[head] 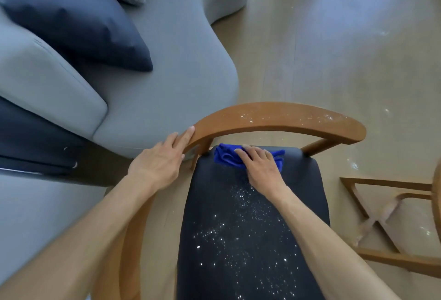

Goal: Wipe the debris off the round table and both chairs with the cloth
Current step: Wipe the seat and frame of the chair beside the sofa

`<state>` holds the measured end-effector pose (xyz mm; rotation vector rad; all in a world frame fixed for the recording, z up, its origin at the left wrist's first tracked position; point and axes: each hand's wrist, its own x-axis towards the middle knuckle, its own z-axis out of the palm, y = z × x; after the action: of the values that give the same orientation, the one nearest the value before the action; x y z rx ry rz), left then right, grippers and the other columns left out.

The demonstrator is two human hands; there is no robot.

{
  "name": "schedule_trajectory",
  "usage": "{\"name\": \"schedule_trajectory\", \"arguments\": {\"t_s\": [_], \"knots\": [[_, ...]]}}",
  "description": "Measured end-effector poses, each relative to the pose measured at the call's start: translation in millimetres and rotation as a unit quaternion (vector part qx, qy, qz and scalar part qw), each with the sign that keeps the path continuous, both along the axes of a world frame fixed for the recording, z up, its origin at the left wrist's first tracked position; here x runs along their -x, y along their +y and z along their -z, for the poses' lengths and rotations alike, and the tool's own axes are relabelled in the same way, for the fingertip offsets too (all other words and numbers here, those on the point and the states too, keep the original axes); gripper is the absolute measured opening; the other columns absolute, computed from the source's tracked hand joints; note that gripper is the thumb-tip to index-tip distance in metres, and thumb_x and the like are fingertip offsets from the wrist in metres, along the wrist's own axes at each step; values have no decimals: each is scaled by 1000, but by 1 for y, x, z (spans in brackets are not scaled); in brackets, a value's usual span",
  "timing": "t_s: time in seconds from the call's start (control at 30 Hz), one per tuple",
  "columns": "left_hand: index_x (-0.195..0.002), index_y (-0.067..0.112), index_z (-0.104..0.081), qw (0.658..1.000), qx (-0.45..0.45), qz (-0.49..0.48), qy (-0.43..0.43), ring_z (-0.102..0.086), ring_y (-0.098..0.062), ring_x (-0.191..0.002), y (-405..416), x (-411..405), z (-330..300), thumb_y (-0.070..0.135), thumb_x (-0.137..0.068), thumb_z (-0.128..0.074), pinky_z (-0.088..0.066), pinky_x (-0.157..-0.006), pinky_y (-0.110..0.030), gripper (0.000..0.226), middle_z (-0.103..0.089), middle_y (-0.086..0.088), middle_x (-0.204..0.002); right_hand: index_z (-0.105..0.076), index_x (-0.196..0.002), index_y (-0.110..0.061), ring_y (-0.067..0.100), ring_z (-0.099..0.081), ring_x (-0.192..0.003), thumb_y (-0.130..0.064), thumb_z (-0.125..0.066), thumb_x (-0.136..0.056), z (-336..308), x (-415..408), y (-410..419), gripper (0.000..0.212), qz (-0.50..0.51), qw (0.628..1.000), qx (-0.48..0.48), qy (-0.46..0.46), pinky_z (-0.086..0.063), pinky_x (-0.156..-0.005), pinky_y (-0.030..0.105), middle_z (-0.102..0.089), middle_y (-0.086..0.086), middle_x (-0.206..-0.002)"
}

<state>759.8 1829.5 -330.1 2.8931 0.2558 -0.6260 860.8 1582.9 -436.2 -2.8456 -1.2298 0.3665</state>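
Observation:
A wooden chair with a curved backrest and a dark seat stands right below me. White crumbs are scattered over the middle and near part of the seat, and a few lie on the backrest. My right hand presses a crumpled blue cloth flat onto the far end of the seat, just under the backrest. My left hand rests on the left end of the backrest, fingers laid along the wood.
A grey sofa with a dark blue cushion stands close on the left, almost touching the chair. At the right edge I see a wooden cross-shaped base. White specks lie on the wooden floor.

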Motion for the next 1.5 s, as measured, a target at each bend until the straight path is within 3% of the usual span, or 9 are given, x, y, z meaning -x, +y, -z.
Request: {"name": "schedule_trajectory", "arguments": {"t_s": [0.1, 0.2, 0.47, 0.77, 0.9, 1.13, 1.23, 1.4, 1.5], "knots": [[-147, 33, 26, 1000, -3, 5, -6, -49, -25, -120, 0, 2, 2, 35, -105, -22, -49, -92, -39, 64, -15, -2, -156, -48, -112, -17, 33, -58, -79, -14, -83, -48, 20, -1, 11, 73, -54, 994, 90, -17, -46, -88, 52, -59, 13, -104], [-146, 34, 28, 1000, -5, 10, -11, -49, -24, -121, 0, 4, 5, 36, -104, -22, -48, -92, -38, 65, -17, -2, -155, -41, -126, -19, 36, -56, -98, -24, -82, -55, 33, -15, 4, 82, -75, 995, 70, -2, -48, -85, 53, -55, 16, -116], [-148, 37, 23, 1000, -19, 10, -19, -47, -27, -122, 0, 4, 8, 36, -104, -22, -46, -90, -43, 63, -22, 1, -153, -60, -123, -14, 36, -58, -89, 8, -70, -53, 55, 19, -2, 74, 9, 995, -93, -38, -51, -74, 43, -60, 17, -116], [-149, 38, 19, 999, -28, -2, -20, -48, -30, -119, -1, 2, 3, 34, -104, -23, -42, -87, -43, 62, -25, 2, -150, -54, -121, -24, 29, -61, -93, -6, -39, -66, 52, 222, -115, 60, -107, 986, -114, 55, -55, -80, 43, -50, 9, -120], [-149, 37, 20, 999, -34, 0, -22, -50, -30, -118, -1, 3, 6, 35, -104, -24, -44, -87, -43, 63, -27, 0, -149, -53, -120, -22, 30, -59, -85, -5, -45, -59, 33, 144, -86, 63, -168, 977, -127, 20, -51, -63, 33, -52, 9, -118], [-149, 36, 19, 999, -36, 5, -31, -52, -27, -114, 2, 4, 9, 35, -104, -25, -44, -85, -40, 64, -31, 0, -147, -57, -122, -13, 37, -55, -83, 10, -57, -65, 52, -12, 50, 61, 123, 989, -48, -64, -42, -62, 39, -58, 16, -113], [-150, 36, 17, 999, -28, 5, -36, -51, -29, -114, 2, 5, 9, 34, -104, -27, -41, -83, -39, 64, -31, 0, -146, -62, -113, -16, 31, -52, -74, 7, -62, -53, 57, 40, 44, 65, 71, 991, -44, -107, -39, -58, 35, -60, 12, -105], [-151, 36, 13, 999, -22, -9, -27, -49, -32, -117, 0, 4, 3, 31, -104, -27, -39, -87, -42, 62, -33, -2, -144, -57, -118, -20, 31, -61, -83, -2, -52, -53, 47, 211, -56, 68, -107, 989, -81, 60, -45, -73, 39, -51, 11, -118], [-152, 35, 13, 1000, -14, -8, -18, -49, -33, -116, -1, 3, 3, 30, -104, -28, -40, -87, -43, 62, -34, -3, -143, -52, -115, -28, 24, -64, -80, -12, -58, -49, 31, 238, -90, 68, -192, 972, -61, 123, -53, -64, 30, -48, 5, -116]]}}
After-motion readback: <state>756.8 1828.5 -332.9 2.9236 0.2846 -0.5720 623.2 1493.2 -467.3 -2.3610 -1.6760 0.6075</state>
